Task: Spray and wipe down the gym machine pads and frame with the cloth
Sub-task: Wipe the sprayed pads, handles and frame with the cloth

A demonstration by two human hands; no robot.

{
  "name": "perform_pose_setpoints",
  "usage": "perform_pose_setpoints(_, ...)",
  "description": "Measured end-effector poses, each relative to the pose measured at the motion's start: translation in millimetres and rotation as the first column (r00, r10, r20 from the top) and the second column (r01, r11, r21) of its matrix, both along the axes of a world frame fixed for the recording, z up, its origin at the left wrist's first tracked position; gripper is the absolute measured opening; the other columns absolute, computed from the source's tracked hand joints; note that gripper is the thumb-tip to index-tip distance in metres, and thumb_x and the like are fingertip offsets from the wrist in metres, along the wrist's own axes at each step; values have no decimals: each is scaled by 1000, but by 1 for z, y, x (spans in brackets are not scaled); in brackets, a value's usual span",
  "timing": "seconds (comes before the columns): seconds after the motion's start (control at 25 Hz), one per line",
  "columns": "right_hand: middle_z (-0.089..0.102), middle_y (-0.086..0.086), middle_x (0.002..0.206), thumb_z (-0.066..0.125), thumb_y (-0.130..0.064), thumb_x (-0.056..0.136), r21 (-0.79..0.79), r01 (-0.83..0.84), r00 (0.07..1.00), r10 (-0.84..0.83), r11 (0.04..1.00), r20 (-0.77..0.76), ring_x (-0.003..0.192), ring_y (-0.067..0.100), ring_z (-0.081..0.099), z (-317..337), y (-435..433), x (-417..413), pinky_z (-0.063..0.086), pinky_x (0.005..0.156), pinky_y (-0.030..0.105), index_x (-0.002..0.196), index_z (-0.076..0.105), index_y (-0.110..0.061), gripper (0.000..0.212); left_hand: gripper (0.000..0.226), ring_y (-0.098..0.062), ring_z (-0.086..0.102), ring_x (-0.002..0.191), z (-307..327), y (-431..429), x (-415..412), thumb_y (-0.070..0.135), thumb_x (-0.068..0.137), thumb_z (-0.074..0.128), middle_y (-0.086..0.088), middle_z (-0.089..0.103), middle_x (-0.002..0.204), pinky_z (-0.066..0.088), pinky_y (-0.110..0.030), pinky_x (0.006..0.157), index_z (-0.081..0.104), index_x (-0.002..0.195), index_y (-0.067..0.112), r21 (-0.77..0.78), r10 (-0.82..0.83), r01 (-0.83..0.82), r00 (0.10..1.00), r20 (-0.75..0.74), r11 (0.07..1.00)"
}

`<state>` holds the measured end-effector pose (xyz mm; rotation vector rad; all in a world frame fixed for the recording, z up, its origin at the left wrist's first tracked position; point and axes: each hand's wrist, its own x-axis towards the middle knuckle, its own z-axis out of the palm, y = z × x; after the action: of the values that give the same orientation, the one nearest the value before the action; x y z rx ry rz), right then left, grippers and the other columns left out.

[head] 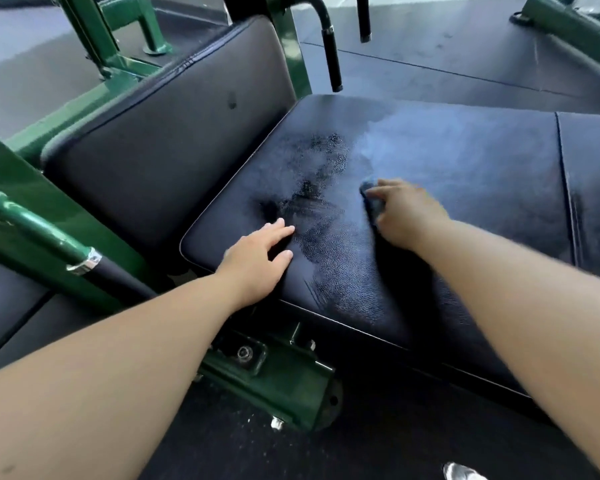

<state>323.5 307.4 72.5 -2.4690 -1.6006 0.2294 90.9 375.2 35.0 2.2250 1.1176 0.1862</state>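
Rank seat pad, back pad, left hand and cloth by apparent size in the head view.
1. Seat pad
2. Back pad
3. Left hand
4. Cloth, mostly hidden under the right hand, so unsure.

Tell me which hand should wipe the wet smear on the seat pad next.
Right. The right hand grips the cloth just beside the smear; the left hand lies flat on the seat pad, holding nothing.
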Motion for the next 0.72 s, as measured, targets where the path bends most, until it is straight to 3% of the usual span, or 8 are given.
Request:
perform_pose_setpoints(0.12,41,-10,148,52,-26,92,45,-152,977,157,987,-145,138,16,33,-5,-27,-71,34,109,31,131,58,-26,39,34,-17,48,124,6,18,12,27,93,50,12,57,128,39,-38,102,58,125,36,116,126,-127,992,20,985)
perform_pose_setpoints(0.24,34,-13,152,45,-30,100,-62,-346,933,335,936,-133,146,16,16,9,-27,-41,18,116,33,136,51,-28,36,36,-24,53,113,23,44,37,26,94,46,3,59,118,44,-39,96,56,128,33,52,122,-118,988,-91,992)
perform_pose_setpoints(0.32,33,-10,153,45,-27,100,-145,-236,971,237,961,-15,147,21,14,2,10,21,14,116,37,137,50,-29,37,36,-24,47,122,26,71,53,28,94,48,3,53,130,40,-41,102,55,129,34,101,79,-65,988,-134,993)
perform_pose_setpoints(0.4,37,-4,152,51,-21,96,-71,4,1000,-3,997,22,144,23,24,-7,46,65,22,114,35,136,52,-28,40,42,-20,35,135,20,89,65,32,96,47,6,38,148,30,-40,111,46,138,35,110,-7,24,988,-153,994)
perform_pose_setpoints(0.48,43,-2,149,51,-15,93,86,62,998,-61,994,-13,137,20,38,-23,69,66,32,111,33,133,55,-26,41,47,-16,22,143,5,106,76,36,99,42,9,23,156,19,-37,117,33,146,35,130,-99,126,976,-194,984)
perform_pose_setpoints(0.6,48,-6,145,48,-9,94,182,-245,944,277,952,-177,132,14,41,-21,40,24,32,108,31,134,55,-24,43,48,-12,16,145,-1,111,80,37,101,38,10,17,158,13,-34,118,28,147,35,138,-145,179,964,-225,974)
perform_pose_setpoints(0.68,40,-10,150,49,-13,97,72,-430,873,435,900,-218,140,10,30,-13,32,36,23,115,30,139,48,-30,46,48,-12,17,145,11,113,78,37,100,39,13,16,157,14,-29,117,28,147,38,89,-162,191,951,-265,977)
perform_pose_setpoints(0.72,36,-10,152,51,-17,97,12,-402,899,398,915,-184,144,12,23,-11,44,55,18,117,33,141,44,-32,48,48,-12,18,144,14,115,79,37,100,40,14,16,157,15,-28,115,27,147,40,64,-180,206,943,-278,977)
